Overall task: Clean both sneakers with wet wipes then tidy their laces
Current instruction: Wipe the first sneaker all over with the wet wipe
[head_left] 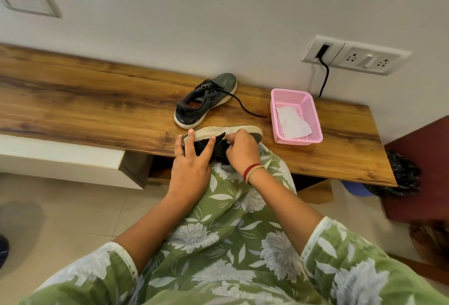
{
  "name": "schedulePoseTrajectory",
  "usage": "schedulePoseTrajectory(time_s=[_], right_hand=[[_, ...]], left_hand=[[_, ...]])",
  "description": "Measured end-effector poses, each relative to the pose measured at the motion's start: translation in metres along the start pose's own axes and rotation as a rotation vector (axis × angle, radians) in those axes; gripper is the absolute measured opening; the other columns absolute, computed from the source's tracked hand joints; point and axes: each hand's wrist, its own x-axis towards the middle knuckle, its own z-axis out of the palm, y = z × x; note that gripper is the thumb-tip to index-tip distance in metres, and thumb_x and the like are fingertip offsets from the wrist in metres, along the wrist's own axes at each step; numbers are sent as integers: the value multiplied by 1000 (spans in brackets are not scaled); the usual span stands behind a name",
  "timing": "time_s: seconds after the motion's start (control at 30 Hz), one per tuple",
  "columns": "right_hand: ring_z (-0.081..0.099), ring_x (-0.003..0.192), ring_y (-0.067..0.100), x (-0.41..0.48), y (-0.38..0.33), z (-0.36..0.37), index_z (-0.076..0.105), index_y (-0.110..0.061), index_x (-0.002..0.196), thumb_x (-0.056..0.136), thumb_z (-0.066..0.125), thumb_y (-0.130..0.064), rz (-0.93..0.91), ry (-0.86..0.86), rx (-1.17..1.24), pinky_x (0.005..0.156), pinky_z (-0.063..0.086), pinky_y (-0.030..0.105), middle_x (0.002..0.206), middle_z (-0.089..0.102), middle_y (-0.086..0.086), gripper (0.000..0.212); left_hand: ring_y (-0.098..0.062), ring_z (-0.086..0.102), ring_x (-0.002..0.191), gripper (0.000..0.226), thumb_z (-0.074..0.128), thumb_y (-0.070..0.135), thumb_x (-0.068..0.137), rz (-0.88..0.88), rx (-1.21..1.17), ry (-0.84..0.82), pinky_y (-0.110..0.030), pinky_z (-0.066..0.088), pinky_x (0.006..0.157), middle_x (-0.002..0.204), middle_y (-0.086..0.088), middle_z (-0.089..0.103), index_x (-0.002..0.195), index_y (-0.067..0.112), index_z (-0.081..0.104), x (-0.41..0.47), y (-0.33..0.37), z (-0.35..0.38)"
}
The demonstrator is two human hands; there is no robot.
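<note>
While I watch through the head camera, the wooden bench [85,100] runs along the wall and fills the width of the view. A green floral dress [230,219] covers the person's lap below the bench's near edge.

Toward the right end of the bench sits a pink basket [313,120], close to the near edge. The far sneaker [206,100], dark grey with a white sole, stands upright near the middle of the bench, its toe toward the back edge and the wall. The near sneaker [218,132] lies on its side at the near edge, sole facing the wall and its upper hanging over the lap.

The left hand [192,166] lies flat on that sneaker's dark upper, fingers straight and spread, fingertips reaching the sole. The right hand [241,151] is curled onto the same sneaker just beside the left hand, fingers bent down at the sole; I cannot tell whether anything is pinched under them.

A white wipe [291,122] lies crumpled inside the basket. One black lace [245,108] trails from the far sneaker across the bench toward the basket, its end just short of it.
</note>
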Motion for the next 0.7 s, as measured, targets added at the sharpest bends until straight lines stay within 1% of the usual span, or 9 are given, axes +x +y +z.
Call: schedulePoseTrajectory(time_s=[0.07, 0.1, 0.17, 0.2, 0.3, 0.37, 0.5, 0.6, 0.7], right_hand=[[58, 107, 21, -2, 4, -8, 70, -12, 107, 85, 49, 1, -4, -58, 146, 92, 43, 23, 115, 66, 7, 33], [60, 102, 18, -1, 9, -13, 70, -13, 106, 86, 49, 0, -6, -65, 190, 86, 43, 19, 115, 66, 5, 32], [60, 83, 12, 6, 23, -24, 69, -14, 107, 88, 49, -2, 13, -2, 208, 74, 42, 17, 116, 64, 3, 30], [60, 82, 13, 11, 30, -29, 68, -13, 109, 89, 49, -2, 40, 57, 211, 74, 42, 17, 117, 63, 4, 29], [60, 104, 24, 28, 43, -36, 66, -10, 113, 91, 49, -6, 99, 195, 164, 86, 41, 22, 116, 65, 8, 28], [60, 104, 26, 35, 44, -32, 65, -13, 116, 92, 50, -10, 74, 218, 42, 90, 45, 30, 114, 66, 8, 28], [59, 95, 29, 32, 34, -5, 65, -14, 111, 93, 45, -11, -101, 135, -319, 79, 48, 36, 102, 66, 10, 28], [57, 99, 30, 30, 26, 7, 65, -10, 110, 92, 42, -4, -87, 125, -290, 80, 46, 37, 106, 60, 13, 30], [57, 105, 31, 28, 18, 8, 67, -10, 109, 90, 44, -2, -16, 132, -102, 89, 44, 36, 112, 63, 13, 32]], left_hand=[[-63, 44, 112, 64, 77, 18, 72, -6, -14, 4, -60, 50, 78, 131, -40, 42, 132, 15, 55, 0, -2, -1], [-62, 45, 112, 64, 77, 19, 72, -6, -15, 6, -60, 50, 80, 130, -40, 42, 132, 15, 55, 0, -3, -2], [-61, 46, 110, 64, 77, 21, 72, -2, -4, 2, -60, 49, 83, 129, -41, 43, 132, 14, 56, -1, -4, -3], [-61, 47, 109, 64, 78, 21, 71, -5, -4, 1, -59, 49, 83, 128, -41, 44, 131, 14, 56, -2, -3, -3], [-60, 49, 107, 66, 80, 20, 67, -13, -3, 2, -58, 51, 78, 125, -40, 47, 129, 14, 58, -2, 1, -6], [-60, 50, 107, 68, 81, 18, 64, 7, 31, -1, -57, 52, 78, 124, -40, 48, 129, 14, 59, 0, 4, -8], [-61, 49, 110, 74, 81, 10, 62, -30, 11, -67, -53, 55, 68, 128, -37, 47, 131, 18, 56, 2, 5, -9], [-61, 49, 110, 79, 82, 3, 58, -81, -9, -87, -44, 56, 54, 129, -35, 47, 130, 19, 57, 4, 6, -9], [-62, 47, 111, 78, 80, -2, 58, -101, -24, -93, -43, 55, 50, 129, -36, 46, 129, 19, 57, 4, 7, -9]])
